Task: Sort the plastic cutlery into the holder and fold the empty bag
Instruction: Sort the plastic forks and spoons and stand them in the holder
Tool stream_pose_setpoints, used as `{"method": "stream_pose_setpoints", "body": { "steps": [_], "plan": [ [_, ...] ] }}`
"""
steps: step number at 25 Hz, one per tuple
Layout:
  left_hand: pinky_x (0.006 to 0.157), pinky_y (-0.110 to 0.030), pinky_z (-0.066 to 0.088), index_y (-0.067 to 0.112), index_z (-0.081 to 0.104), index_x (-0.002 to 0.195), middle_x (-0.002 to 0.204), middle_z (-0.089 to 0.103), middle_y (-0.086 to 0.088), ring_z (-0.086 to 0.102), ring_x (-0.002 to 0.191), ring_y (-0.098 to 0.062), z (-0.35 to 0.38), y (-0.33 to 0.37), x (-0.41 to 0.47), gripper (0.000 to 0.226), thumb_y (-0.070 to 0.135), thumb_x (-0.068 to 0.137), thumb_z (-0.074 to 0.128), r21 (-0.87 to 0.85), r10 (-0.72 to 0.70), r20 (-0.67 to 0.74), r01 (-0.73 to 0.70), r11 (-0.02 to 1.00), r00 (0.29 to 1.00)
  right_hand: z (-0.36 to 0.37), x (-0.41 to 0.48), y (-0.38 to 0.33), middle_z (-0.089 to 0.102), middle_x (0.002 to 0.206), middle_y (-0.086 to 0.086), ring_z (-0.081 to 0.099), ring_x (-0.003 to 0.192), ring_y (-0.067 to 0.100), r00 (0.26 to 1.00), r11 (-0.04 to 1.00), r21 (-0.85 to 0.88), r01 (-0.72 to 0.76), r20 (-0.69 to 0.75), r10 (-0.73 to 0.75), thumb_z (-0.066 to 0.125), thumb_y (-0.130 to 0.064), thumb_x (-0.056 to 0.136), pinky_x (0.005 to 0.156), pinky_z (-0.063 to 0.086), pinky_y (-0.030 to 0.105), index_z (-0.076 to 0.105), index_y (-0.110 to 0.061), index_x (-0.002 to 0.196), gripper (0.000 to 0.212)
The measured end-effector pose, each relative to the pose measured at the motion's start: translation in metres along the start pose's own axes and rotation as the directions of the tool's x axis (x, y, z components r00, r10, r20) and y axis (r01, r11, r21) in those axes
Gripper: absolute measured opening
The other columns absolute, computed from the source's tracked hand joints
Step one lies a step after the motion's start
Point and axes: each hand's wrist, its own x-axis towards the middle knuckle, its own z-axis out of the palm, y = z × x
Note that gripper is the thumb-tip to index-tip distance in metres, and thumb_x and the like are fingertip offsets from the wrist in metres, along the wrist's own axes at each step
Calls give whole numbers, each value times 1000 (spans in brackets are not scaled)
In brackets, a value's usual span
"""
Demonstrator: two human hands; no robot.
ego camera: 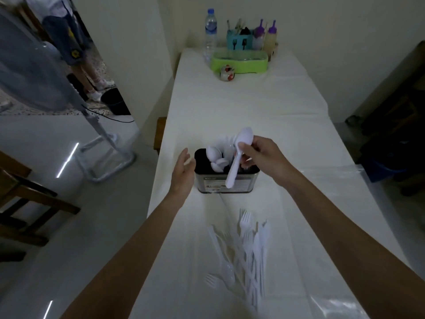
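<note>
The plastic spoon (pixel 234 168) is being pinched by its handle between the thumb and fingertips of the right hand (pixel 262 155). Its bowl is pointing up and its tip is hanging over the holder (pixel 226 184), probably so it is going in handle-first beside the spoons standing inside. The left hand (pixel 184 171) is hovering with fingers straight just beside the holder's left wall, seemingly steadying it, though I cannot tell whether it is touching. The forks (pixel 248 249) are lying heaped on the table (pixel 253 100), well apart from both hands.

Spoons (pixel 213 153) half hidden in holder (pixel 246 183), forks (pixel 250 245) blurred
</note>
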Motion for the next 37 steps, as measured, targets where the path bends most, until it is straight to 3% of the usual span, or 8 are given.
{"method": "stream_pose_setpoints", "body": {
  "steps": [5,11,14,19,24,29,33,37],
  "plan": [
    [105,-21,32,16,37,143,145,43,-2,40,132,-13,8,-13,10,44,10,100,38,65,71,40,-74,995,997,6,32,6,69,90,18,67,76,24,989,996,-42,73,-123,-78,53,-19,95,77,58,37,64,-1,98,22],
    [112,-28,32,14,36,144,148,41,-5,39,136,-17,3,-28,16,45,12,100,41,68,107,60,-111,992,992,26,17,23,67,81,13,66,72,22,962,961,-146,235,-108,-251,50,-15,97,69,58,30,63,0,93,20],
    [115,-31,31,14,35,144,149,39,-3,37,137,-15,3,-29,15,45,13,100,41,49,119,69,-122,991,990,30,8,28,66,72,-1,67,68,11,930,940,-190,285,-182,-318,49,-16,97,64,55,22,62,-11,90,15],
    [98,-6,35,15,35,144,147,41,-4,41,128,-7,5,-31,15,45,12,100,41,55,134,44,-137,989,990,25,8,26,63,66,-2,66,64,11,887,941,-246,230,-345,-307,50,-20,97,57,49,18,60,-10,87,17],
    [87,6,35,17,37,144,147,42,-2,41,130,-11,6,-36,17,44,15,99,42,36,140,26,-141,989,990,59,-6,50,67,79,6,66,70,21,885,894,-374,247,-288,-366,47,-15,97,62,50,29,62,-5,93,18],
    [83,8,34,15,35,144,146,41,-2,40,127,-8,6,-36,17,45,14,100,41,41,142,25,-143,989,990,63,4,65,44,97,0,47,80,9,934,861,-467,199,-175,-311,53,-6,92,72,36,5,67,-4,100,16],
    [84,6,35,15,35,144,147,41,-4,41,128,-9,7,-38,19,45,13,99,41,34,147,22,-148,988,989,60,0,55,59,87,-5,57,72,6,932,893,-408,190,-211,-295,62,-15,88,63,43,14,59,-7,101,15],
    [86,7,34,14,33,145,148,40,-3,39,127,-6,6,-38,18,46,16,100,40,43,154,40,-156,987,987,59,3,64,63,77,1,57,64,12,915,808,-548,217,-174,-363,63,-19,88,59,50,31,61,-7,84,13]
  ]
}}
